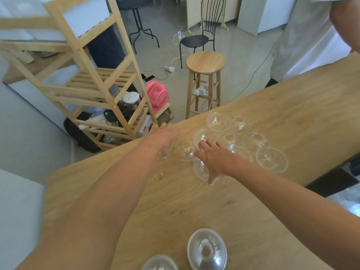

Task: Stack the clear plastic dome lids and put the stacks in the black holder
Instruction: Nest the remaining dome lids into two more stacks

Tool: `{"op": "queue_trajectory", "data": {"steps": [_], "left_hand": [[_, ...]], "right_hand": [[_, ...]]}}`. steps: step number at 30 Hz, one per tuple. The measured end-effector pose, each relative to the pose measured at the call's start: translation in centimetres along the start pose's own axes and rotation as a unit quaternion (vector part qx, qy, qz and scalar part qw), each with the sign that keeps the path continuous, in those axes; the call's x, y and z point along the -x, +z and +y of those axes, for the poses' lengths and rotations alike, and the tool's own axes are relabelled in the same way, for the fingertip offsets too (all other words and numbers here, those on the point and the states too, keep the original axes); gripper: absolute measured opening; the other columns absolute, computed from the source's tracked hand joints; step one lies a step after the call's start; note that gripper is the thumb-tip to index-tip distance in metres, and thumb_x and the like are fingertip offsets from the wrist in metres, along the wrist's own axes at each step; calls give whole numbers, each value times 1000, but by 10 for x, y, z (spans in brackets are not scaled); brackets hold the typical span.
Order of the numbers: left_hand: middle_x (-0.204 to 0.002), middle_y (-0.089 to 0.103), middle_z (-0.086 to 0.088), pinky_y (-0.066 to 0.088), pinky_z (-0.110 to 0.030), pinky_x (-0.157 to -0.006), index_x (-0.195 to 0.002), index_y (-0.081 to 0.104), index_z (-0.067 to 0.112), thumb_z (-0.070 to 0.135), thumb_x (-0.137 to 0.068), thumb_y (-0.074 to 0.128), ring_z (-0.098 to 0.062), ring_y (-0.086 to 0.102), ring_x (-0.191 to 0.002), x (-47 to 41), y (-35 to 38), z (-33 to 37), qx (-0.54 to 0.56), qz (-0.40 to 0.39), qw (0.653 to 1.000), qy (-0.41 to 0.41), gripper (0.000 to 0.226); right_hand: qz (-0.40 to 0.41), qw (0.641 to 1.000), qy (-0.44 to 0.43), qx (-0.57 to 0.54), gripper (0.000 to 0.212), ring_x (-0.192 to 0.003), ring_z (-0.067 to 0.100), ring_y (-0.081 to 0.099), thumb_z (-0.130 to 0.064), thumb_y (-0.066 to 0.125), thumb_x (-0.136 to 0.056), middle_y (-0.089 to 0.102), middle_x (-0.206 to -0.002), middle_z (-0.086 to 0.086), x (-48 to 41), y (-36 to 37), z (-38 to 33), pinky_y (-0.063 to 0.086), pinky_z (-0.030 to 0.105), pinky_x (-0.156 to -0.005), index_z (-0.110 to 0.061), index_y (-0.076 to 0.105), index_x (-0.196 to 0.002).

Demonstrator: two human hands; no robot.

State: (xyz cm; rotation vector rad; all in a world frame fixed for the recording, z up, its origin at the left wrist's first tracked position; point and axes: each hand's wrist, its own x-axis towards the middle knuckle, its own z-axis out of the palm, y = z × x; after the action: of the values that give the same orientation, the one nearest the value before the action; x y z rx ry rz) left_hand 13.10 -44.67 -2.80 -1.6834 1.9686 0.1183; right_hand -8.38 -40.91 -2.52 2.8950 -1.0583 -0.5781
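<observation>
The clear dome lids (218,121) lie loose on the wooden table (292,114). The right hand (212,156) is spread wide over one lid; the left hand (165,137) is too blurry to tell. Grab a lid softly by its rim and set it straight on another.

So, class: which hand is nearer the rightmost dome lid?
Right. The right hand is left of that lid, a short way off; the left hand is much farther left.
</observation>
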Motion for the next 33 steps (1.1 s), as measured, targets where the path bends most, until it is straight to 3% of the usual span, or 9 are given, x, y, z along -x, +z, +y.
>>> {"op": "queue_trajectory", "data": {"steps": [6, 10, 13, 17, 20, 24, 29, 33], "left_hand": [[-148, 30, -9, 19, -57, -112, -154, 17, 34, 52, -61, 87, -31, 22, -139, 56, 23, 3, 15, -34, 999, -12, 118], [-159, 14, -8, 12, -65, -113, -155, 8, 41, 44, -64, 88, -35, 9, -147, 81, 36, 2, 49, -112, 992, -34, 121], [-150, 29, -9, 21, -64, -113, -152, 19, 37, 29, -73, 83, -35, 27, -139, 97, 41, 2, 78, -106, 991, -36, 102], [-137, 39, -5, 38, -51, -103, -141, 32, 31, 30, -66, 89, -31, 46, -121, 122, 45, -2, 168, -34, 985, -28, 95], [-140, 37, 5, 47, -35, -82, -136, 33, 31, 35, -60, 90, -19, 49, -111, 151, 52, -6, 356, 59, 932, -40, 96], [-123, 46, 18, 41, -29, -79, -126, 37, 42, 61, -51, 83, -7, 47, -112, 207, 71, 0, 507, 163, 841, -97, 90], [-118, 52, 22, 44, -23, -78, -122, 44, 42, 61, -50, 86, 2, 51, -112, 265, 112, 28, 633, 208, 734, -131, 86], [-118, 54, 22, 46, -20, -81, -110, 46, 45, 53, -47, 89, 3, 53, -111, 306, 139, 58, 695, 219, 670, -140, 77]], "right_hand": [[-1, 999, -44, 0, 99, -121, 26, 32, -62, 79, -60, 32, -136, 7, 15, 8, -37, 37, 39, -99, -18, 37, -137], [-43, 997, -54, -18, 116, -126, 27, 34, -64, 81, -59, 34, -141, 8, 18, 6, -59, 36, 45, -103, -25, 21, -150], [-66, 996, -52, -19, 111, -129, 31, 37, -59, 81, -65, 34, -143, 10, 17, 1, -72, 39, 46, -102, -38, 17, -153], [-63, 996, -38, -58, 98, -129, 32, 38, -48, 81, -71, 33, -143, 10, 22, -3, -78, 47, 43, -100, -41, 24, -151], [-30, 991, -5, -128, 91, -127, 28, 41, -49, 83, -70, 32, -142, 6, 30, -8, -78, 49, 43, -98, -37, 34, -146], [21, 965, 38, -258, 84, -109, 26, 53, -48, 88, -64, 36, -136, 4, 44, -15, -78, 52, 39, -90, -26, 43, -132], [37, 895, 89, -436, 77, -107, 24, 56, -44, 90, -61, 45, -126, 2, 74, -9, -86, 53, 40, -88, -26, 39, -116], [105, 806, 87, -575, 64, -110, 19, 58, -30, 91, -65, 51, -123, 1, 104, 4, -105, 53, 37, -94, -28, 49, -113]]}}
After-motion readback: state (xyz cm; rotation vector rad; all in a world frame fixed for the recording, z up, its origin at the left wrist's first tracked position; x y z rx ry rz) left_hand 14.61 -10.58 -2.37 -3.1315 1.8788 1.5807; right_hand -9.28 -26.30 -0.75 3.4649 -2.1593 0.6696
